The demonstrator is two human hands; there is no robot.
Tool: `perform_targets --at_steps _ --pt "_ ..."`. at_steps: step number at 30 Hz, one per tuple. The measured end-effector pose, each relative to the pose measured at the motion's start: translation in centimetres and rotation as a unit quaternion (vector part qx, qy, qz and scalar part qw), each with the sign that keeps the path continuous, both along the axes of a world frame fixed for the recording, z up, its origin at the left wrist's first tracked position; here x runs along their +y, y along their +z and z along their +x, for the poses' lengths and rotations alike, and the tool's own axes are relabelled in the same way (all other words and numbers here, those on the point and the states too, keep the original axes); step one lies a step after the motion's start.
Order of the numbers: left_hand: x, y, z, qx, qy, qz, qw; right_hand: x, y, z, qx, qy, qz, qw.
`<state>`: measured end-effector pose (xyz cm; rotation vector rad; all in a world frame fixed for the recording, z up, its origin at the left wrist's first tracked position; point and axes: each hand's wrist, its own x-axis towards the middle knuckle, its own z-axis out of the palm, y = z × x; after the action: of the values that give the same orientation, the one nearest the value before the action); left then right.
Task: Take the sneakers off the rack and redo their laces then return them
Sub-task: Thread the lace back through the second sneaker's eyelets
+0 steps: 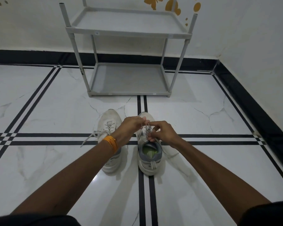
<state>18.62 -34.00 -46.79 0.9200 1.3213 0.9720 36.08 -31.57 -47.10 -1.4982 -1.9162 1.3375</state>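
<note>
Two white sneakers sit side by side on the floor [55, 111], toes pointing toward a grey rack [129, 32]. Both are low, rounded running shoes of off-white mesh with thick pale soles and grey trim at the heel. The left sneaker [109, 123] is partly covered by the person's left forearm; its flat grey lace [90, 137] trails loose across the tile to the left. The right sneaker [149, 159] shows an open collar with a green insole and a pull loop at the heel.

Two bare hands meet over the right sneaker's tongue. The left hand [131, 125] has its grip pinched closed on that shoe's lace [147, 128], drawing it upward. The right hand [162, 132] is also closed, fingers curled around the lace near the upper eyelets. One orange thread band [111, 141] wraps the left wrist.

The rack, just beyond the shoes, has two flat rectangular plastic shelves on slim round posts. The floor is glossy white marble-look tile crossed by paired black stripes, edged by a black skirting below white walls with orange decals [171, 4].
</note>
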Motion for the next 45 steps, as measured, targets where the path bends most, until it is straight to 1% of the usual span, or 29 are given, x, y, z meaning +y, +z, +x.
perform_targets --at_steps 2,5,8,10,11,13,16,18,20,22,25,29,32,33,36,38,40,43,45 --pt "-0.6 -0.8 0.6 -0.032 0.029 0.016 0.999 0.0 -0.1 0.0 0.005 -0.001 -0.003 1.000" --pt "-1.0 -1.9 1.4 -0.005 0.032 0.063 0.998 0.0 -0.2 0.1 0.013 -0.006 -0.011 1.000" --pt "-1.5 -2.6 2.2 0.021 0.027 0.103 0.994 0.0 -0.3 0.2 0.015 0.006 0.014 1.000" --pt "-1.5 -3.3 2.6 0.041 0.028 0.122 0.991 -0.1 -0.4 0.3 0.019 0.010 0.015 1.000" --pt "-1.5 -3.6 2.6 0.063 0.028 0.133 0.989 -0.2 -0.4 0.3 0.028 0.011 0.003 1.000" --pt "-1.3 -3.8 2.5 0.144 0.024 0.162 0.976 -0.1 -0.4 0.4 0.043 0.010 -0.015 0.999" --pt "-1.2 -3.9 2.7 0.271 -0.008 0.217 0.938 0.1 -0.4 0.4 0.044 0.012 -0.031 0.998" --pt "-1.4 -3.8 3.1 0.317 -0.030 0.243 0.916 0.2 -0.4 0.3 0.033 0.018 -0.032 0.999" --pt "-1.3 -3.5 3.2 0.337 -0.029 0.241 0.910 0.3 -0.3 0.3 0.025 0.024 -0.032 0.999" --pt "-0.9 -3.1 3.0 0.317 0.001 0.208 0.925 0.3 -0.3 0.4 0.024 0.026 -0.038 0.999" --pt "-0.4 -2.6 2.5 0.239 0.061 0.125 0.961 0.3 -0.1 0.3 0.026 0.028 -0.043 0.998" --pt "-0.2 -3.0 2.1 0.207 0.091 0.045 0.973 0.1 0.5 -0.1 -0.018 0.030 -0.021 0.999" --pt "-0.1 -3.0 1.9 0.179 0.081 -0.001 0.980 0.1 0.7 -0.2 -0.062 0.045 0.009 0.997" --pt "-0.1 -3.1 1.8 0.167 0.082 -0.014 0.982 0.1 0.8 -0.2 -0.066 0.051 0.016 0.996" --pt "-0.3 -3.3 1.5 0.120 0.069 -0.062 0.988 0.2 0.6 -0.1 -0.041 0.058 0.002 0.997" --pt "-0.5 -3.3 1.4 0.086 0.022 -0.054 0.995 0.2 0.7 -0.1 -0.058 0.074 0.010 0.996" --pt "-0.6 -3.3 1.5 0.081 -0.018 -0.008 0.997 0.2 0.9 -0.2 -0.068 0.084 0.016 0.994" --pt "-0.7 -3.6 1.9 0.120 -0.003 0.052 0.991 0.0 0.9 -0.2 -0.036 0.060 0.000 0.998" --pt "-0.7 -4.0 2.1 0.135 0.007 0.062 0.989 -0.2 0.6 0.0 -0.002 0.034 -0.021 0.999"
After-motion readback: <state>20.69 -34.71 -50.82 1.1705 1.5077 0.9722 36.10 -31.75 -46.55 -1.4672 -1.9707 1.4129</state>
